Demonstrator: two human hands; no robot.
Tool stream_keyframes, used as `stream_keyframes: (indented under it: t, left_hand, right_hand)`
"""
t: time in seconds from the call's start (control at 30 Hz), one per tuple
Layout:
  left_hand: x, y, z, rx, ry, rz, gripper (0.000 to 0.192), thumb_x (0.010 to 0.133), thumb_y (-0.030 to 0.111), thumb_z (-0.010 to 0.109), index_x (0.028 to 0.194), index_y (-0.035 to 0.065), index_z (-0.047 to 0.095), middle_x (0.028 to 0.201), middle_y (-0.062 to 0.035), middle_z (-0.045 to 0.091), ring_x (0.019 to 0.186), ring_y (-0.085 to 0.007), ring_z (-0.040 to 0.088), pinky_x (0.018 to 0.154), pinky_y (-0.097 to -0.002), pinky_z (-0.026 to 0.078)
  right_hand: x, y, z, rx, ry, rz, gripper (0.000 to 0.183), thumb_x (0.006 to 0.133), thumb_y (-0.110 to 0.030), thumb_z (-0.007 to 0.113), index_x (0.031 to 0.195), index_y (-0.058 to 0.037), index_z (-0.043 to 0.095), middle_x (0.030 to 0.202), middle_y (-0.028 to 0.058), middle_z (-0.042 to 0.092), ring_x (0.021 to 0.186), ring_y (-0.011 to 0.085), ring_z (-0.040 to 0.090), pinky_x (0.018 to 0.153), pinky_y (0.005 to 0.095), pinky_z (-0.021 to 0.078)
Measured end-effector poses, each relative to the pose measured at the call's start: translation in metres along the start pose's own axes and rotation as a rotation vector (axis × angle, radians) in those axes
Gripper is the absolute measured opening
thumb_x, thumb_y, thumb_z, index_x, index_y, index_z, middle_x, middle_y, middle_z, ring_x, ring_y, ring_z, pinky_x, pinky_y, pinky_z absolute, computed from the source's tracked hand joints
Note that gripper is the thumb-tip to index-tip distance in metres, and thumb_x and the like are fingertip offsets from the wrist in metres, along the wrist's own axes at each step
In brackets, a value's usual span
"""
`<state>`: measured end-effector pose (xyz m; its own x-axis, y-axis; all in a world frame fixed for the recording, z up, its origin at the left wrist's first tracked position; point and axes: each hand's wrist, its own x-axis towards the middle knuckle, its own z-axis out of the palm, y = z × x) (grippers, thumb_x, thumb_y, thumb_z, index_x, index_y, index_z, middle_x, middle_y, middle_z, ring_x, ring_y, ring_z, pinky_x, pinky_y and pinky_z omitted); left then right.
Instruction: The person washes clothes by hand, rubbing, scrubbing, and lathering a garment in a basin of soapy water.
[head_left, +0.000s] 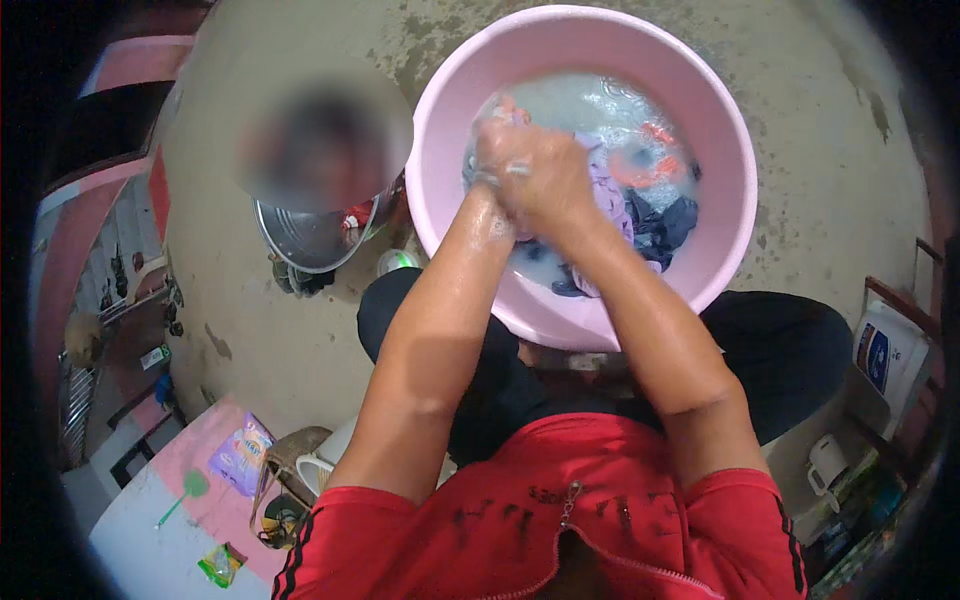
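In front of me stands a large pink plastic washtub (731, 187), partly filled with cloudy, soapy water. My left hand (495, 154) and my right hand (553, 176) are pressed together at its left side, wet and bunched around a lilac garment (609, 187). Part of that garment trails from beneath my right hand down toward the near wall of the tub. Dark cloth (667, 221) lies half under water to the right. Orange-patterned fabric (645, 172) shows through the suds. The fingers overlap, hiding most of the gripped cloth.
Left of the tub is a metal basin (315, 240) with red cloth (354, 219) inside, partly covered by a blurred patch. A low table (150, 517) at lower left holds a purple packet (241, 454). A white container (889, 360) stands at right on the concrete floor (825, 150).
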<state>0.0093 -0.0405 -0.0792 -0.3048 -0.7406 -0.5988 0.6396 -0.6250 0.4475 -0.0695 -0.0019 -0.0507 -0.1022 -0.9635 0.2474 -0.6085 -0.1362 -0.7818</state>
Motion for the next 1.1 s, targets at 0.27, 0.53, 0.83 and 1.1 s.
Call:
stream_keyframes:
  t: [0.27, 0.53, 0.83, 1.1]
  left_hand:
    - [0.021, 0.009, -0.041, 0.092, -0.447, 0.023, 0.029, 0.090, 0.031, 0.042, 0.081, 0.0069, 0.054, 0.073, -0.0057, 0.057, 0.067, -0.0212, 0.057, 0.060, -0.0357, 0.049]
    - [-0.011, 0.014, 0.001, 1.507, -0.090, 0.290, 0.057, 0.070, 0.031, 0.070, 0.113, -0.0002, 0.049, 0.106, -0.0155, 0.055, 0.097, -0.0263, 0.056, 0.087, -0.0348, 0.045]
    - [-0.041, 0.011, 0.011, 1.710, -0.250, 0.645, 0.057, 0.074, 0.003, 0.053, 0.129, 0.0033, 0.038, 0.119, -0.0201, 0.048, 0.114, -0.0314, 0.047, 0.096, -0.0421, 0.039]
    - [-0.040, 0.031, 0.017, 0.180, -0.202, 0.047, 0.042, 0.095, 0.032, 0.040, 0.112, -0.0052, 0.051, 0.104, -0.0149, 0.057, 0.099, -0.0255, 0.056, 0.092, -0.0398, 0.044]
  right_hand:
    - [0.004, -0.003, 0.020, -0.067, 0.269, -0.105, 0.025, 0.087, -0.024, 0.048, 0.076, -0.0045, 0.059, 0.061, 0.0203, 0.056, 0.057, 0.0362, 0.057, 0.053, 0.0444, 0.0450]
    - [0.023, 0.069, -0.020, 0.452, -0.287, 0.848, 0.033, 0.089, -0.029, 0.041, 0.084, -0.0031, 0.060, 0.075, 0.0210, 0.061, 0.069, 0.0321, 0.060, 0.063, 0.0476, 0.0454]
    - [0.000, 0.056, -0.055, 1.339, -0.437, 0.742, 0.039, 0.092, -0.023, 0.040, 0.115, 0.0063, 0.050, 0.110, 0.0179, 0.057, 0.100, 0.0258, 0.057, 0.089, 0.0375, 0.0442]
    - [-0.024, 0.060, -0.036, 0.777, -0.601, 0.432, 0.038, 0.084, -0.021, 0.056, 0.116, -0.0012, 0.052, 0.089, 0.0057, 0.063, 0.083, 0.0155, 0.059, 0.082, 0.0289, 0.0447]
